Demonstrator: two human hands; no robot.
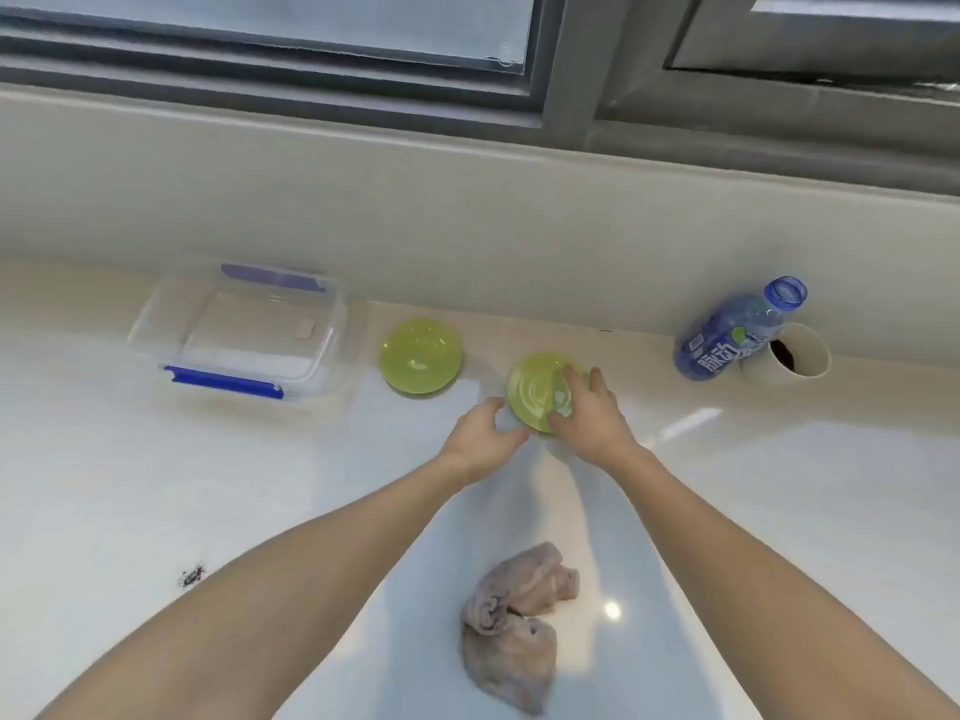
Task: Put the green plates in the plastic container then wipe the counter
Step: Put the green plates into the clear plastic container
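Two small green plates lie on the pale counter point(156, 485). The left green plate point(421, 356) rests alone, just right of the clear plastic container point(332, 335), which has blue clips and no lid on it. My right hand point(587, 413) grips the right green plate point(535, 392), thumb at its near rim and fingers over its right side. At that plate's near-left edge my left hand point(483, 439) has its fingers apart and holds nothing. A crumpled pinkish cloth point(514, 621) lies on the counter between my forearms.
A blue drink bottle point(737, 335) without a cap leans against a beige paper cup point(795, 356) at the back right. A small dark smudge point(191, 576) marks the counter at the near left. A wall ledge and window frame rise behind the counter.
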